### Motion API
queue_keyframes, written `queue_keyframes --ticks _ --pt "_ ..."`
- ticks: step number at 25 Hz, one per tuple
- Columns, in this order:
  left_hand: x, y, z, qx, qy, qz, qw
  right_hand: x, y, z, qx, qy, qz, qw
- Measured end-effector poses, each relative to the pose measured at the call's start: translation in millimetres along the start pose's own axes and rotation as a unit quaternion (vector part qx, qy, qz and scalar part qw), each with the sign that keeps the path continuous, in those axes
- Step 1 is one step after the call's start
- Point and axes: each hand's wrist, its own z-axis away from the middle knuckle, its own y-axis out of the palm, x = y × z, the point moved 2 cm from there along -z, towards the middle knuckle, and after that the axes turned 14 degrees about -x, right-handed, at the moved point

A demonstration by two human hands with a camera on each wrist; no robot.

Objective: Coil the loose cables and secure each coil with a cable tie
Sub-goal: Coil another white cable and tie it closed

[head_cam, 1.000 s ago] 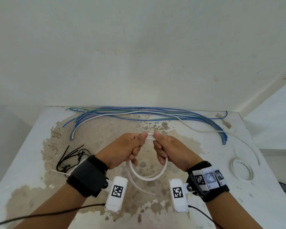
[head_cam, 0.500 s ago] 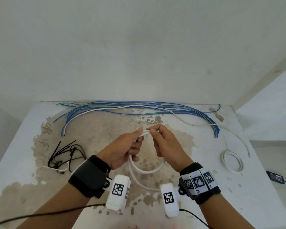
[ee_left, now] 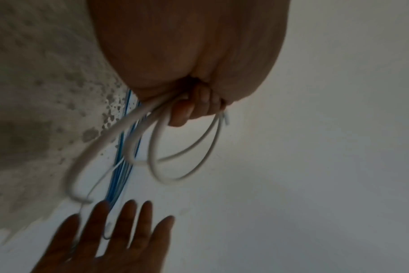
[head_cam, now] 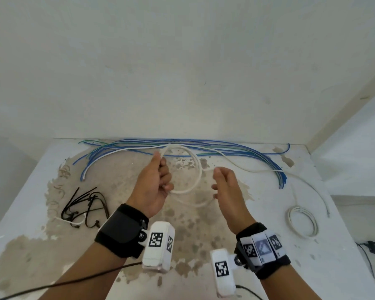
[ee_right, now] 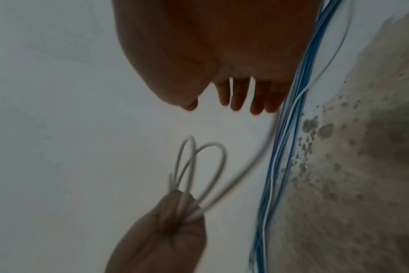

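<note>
Ties first: heap of thin black plastic cable ties (head_cam: pixel 82 204) at 9 o'clock on the stained white tabletop (head_cam: pixel 30 191), parked within left reach, probably for the binding step. Left hand (head_cam: pixel 154 187) at centre pinches the gathered loops of the thin white round cable (head_cam: pixel 195 169), lifted off the table so the coil keeps shape. Right hand (head_cam: pixel 227 189) just beside it at 3 o'clock, fingers spread, gripping nothing, likely free to fetch the cable's slack. Loose blue and white wires (head_cam: pixel 204 146) lie along 12 o'clock, uncoiled. Finished white cable coil (head_cam: pixel 302 221) sits at 4 o'clock, set aside; can't tell if tied.
</note>
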Motion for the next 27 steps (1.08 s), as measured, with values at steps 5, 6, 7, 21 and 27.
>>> queue_keyframes --ticks 5,6,7,21,27 --pt "3.4 5.2 -2.6 -0.018 0.025 0.168 0.985 -21.7 4.1 13.7 0.133 0.186 0.027 0.973" --pt "5.9 7.7 -1.3 -0.018 0.021 0.171 0.985 -16.7 7.8 16.7 0.166 0.23 -0.072 0.956" --pt "8.4 10.5 0.1 -0.019 0.017 0.162 0.986 -7.1 8.9 15.5 0.172 0.253 -0.165 0.937" --pt "16.9 3.3 11.7 0.042 -0.028 0.124 0.991 3.1 31.5 1.8 0.097 0.086 -0.133 0.983" --pt "15.0 4.5 13.7 0.082 -0.054 0.15 0.984 7.6 31.2 -4.9 0.051 0.051 -0.11 0.991"
